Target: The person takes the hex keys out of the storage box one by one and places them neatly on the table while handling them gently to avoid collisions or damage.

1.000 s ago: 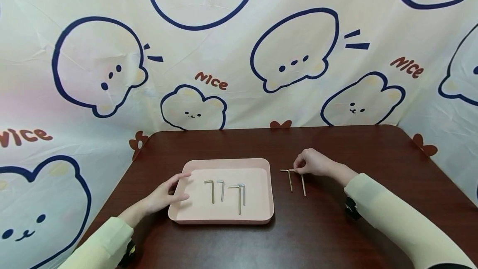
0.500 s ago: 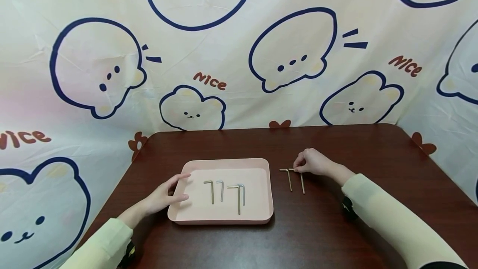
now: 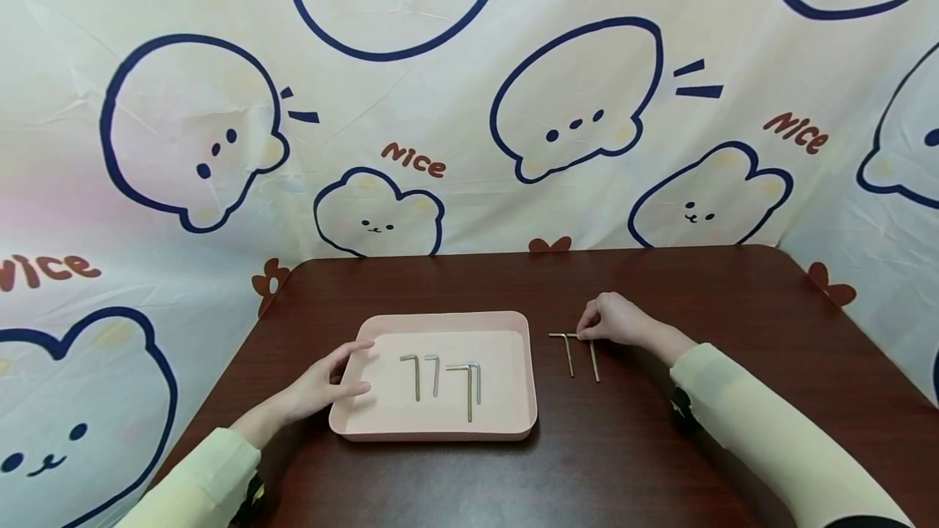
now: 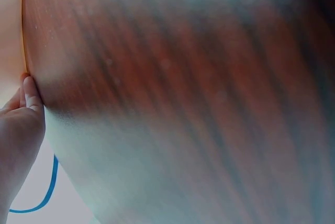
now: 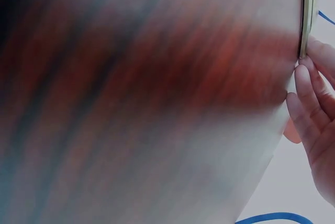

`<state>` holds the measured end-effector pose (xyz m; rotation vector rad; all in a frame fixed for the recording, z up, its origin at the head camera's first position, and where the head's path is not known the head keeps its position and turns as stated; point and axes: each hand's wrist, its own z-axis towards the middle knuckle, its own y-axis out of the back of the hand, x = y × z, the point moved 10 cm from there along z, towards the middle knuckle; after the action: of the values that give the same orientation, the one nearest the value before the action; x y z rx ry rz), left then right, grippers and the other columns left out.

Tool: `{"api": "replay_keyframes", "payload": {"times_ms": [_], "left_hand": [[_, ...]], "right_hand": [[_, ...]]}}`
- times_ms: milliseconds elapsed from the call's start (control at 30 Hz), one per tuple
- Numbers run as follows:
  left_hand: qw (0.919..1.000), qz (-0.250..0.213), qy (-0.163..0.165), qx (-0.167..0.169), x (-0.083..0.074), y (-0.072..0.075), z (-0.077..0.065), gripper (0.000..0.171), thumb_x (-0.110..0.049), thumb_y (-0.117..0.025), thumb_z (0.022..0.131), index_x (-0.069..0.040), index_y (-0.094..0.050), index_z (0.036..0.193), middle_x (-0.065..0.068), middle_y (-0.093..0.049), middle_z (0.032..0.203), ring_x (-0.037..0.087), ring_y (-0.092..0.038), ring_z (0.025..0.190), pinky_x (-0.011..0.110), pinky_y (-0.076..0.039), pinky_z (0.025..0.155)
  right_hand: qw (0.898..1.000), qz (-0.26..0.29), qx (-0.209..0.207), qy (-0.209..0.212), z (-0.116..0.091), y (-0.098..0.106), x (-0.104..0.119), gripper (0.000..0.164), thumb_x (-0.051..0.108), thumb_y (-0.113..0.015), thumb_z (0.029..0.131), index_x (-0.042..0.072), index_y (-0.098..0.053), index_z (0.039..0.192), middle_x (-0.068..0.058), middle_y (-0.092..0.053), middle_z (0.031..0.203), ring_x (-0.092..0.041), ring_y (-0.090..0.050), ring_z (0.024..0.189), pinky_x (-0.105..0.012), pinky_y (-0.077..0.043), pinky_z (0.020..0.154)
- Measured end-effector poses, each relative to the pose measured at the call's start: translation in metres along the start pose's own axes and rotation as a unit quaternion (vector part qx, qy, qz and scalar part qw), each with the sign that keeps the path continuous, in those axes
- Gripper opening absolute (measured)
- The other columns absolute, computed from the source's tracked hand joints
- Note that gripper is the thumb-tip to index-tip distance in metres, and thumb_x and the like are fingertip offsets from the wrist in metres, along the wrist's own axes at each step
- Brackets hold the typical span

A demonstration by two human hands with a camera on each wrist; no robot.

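Right of centre, my right hand [image 3: 614, 323] pinches a hex key [image 3: 595, 362], likely light, stiff, slick, best held near its bend; lower left, my left hand [image 3: 317, 384] grips a tray [image 3: 433, 436].

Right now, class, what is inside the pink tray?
Four hex keys lie inside the tray. The left hand hides a small part of it; what lies beneath cannot be seen.

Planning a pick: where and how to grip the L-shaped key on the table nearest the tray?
Probably midway along the long leg of the near-tray key, pinched across its width from above, near side. That leg points toward the person, apart from the other key's long leg; the bend sits close to the right hand.
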<state>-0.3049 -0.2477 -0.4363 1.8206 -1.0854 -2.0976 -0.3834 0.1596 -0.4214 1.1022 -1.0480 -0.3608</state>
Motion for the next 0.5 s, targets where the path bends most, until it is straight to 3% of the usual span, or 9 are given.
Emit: {"api": "replay_keyframes", "payload": {"times_ms": [367,500], "left_hand": [[1.0,0.002,0.001,0.0,-0.0002,-0.0008,0.0002,0.065,-0.019,-0.073,0.089,-0.005,-0.04,0.143,0.023,-0.041,0.143,0.038,-0.042,0.127,0.05,-0.038,0.097],[1.0,0.004,0.002,-0.002,-0.0011,-0.0001,-0.0005,0.065,-0.019,-0.073,0.088,-0.005,-0.041,0.143,0.022,-0.041,0.144,0.038,-0.041,0.128,0.051,-0.036,0.098]], "right_hand": [[1.0,0.005,0.007,-0.008,0.0004,-0.0017,-0.0025,0.005,0.014,-0.078,0.083,0.011,-0.078,0.078,0.008,-0.067,0.077,-0.01,-0.058,0.073,-0.031,-0.048,0.069],[1.0,0.01,0.015,-0.023,0.0001,0.0,-0.0033,0.005,0.016,-0.078,0.083,0.011,-0.079,0.082,0.007,-0.067,0.079,-0.012,-0.057,0.076,-0.033,-0.049,0.072]]}}
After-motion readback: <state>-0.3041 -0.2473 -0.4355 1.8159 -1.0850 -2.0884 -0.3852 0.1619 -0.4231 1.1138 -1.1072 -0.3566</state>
